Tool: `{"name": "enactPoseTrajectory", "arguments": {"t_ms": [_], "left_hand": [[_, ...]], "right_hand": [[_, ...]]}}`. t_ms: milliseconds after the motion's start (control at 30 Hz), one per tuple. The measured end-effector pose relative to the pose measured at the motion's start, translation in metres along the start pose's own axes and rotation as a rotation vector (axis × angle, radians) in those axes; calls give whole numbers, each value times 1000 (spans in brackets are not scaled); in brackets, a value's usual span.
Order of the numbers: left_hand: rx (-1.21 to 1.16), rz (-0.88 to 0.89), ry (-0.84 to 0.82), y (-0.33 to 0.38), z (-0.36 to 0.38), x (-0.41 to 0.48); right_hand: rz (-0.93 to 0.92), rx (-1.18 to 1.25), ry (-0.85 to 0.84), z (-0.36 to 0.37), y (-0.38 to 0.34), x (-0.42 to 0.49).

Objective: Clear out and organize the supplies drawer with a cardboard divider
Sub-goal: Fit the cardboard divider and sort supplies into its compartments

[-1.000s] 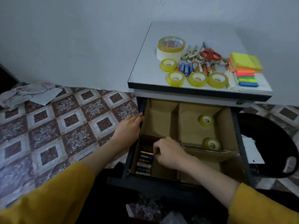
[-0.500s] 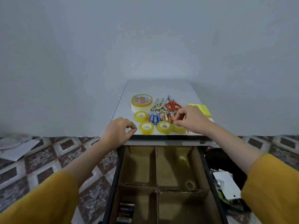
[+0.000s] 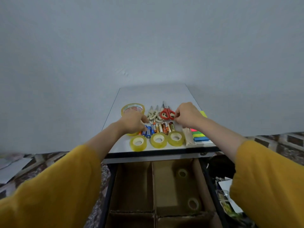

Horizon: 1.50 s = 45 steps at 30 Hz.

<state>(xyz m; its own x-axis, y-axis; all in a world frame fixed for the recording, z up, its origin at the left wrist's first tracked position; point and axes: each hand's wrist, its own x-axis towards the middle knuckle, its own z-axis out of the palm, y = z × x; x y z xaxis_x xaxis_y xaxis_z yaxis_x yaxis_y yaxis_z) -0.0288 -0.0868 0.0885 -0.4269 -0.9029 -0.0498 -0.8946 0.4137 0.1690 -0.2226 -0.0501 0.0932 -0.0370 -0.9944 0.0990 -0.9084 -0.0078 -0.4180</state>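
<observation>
— Up on the grey laminate cabinet top (image 3: 148,96), where are the small cylindrical batteries (image 3: 162,127) lying?

— Between both hands. They're looking light, smooth and ready to roll, so I'm advising a mid-body pinch. The left hand (image 3: 131,122) is curling onto the blue ones and the right hand (image 3: 187,115) is curling beside the red-handled scissors (image 3: 166,113). I cannot tell whether either is gripping. Small yellow tape rolls (image 3: 158,140) are crowding the wrist side, above the open drawer (image 3: 111,186) with its brown cardboard divider (image 3: 153,181).
</observation>
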Motion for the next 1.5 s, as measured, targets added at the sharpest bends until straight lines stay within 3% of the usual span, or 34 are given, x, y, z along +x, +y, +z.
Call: {"name": "enactPoseTrajectory", "arguments": {"t_ms": [300,933,1100,1267,1500], "left_hand": [[55,-11,-77,-6,15,14],[51,22,18,-12,21,20],[7,63,119,-12,20,14],[-151,85,246,-8,7,-4],[-472,98,338,-5,5,-51]], "right_hand": [[111,-76,-82,28,-12,18],[200,-100,25,32,-8,18],[182,-72,65,18,-5,7],[197,124,91,7,-6,-4],[225,675,27,5,-18,-40]]}}
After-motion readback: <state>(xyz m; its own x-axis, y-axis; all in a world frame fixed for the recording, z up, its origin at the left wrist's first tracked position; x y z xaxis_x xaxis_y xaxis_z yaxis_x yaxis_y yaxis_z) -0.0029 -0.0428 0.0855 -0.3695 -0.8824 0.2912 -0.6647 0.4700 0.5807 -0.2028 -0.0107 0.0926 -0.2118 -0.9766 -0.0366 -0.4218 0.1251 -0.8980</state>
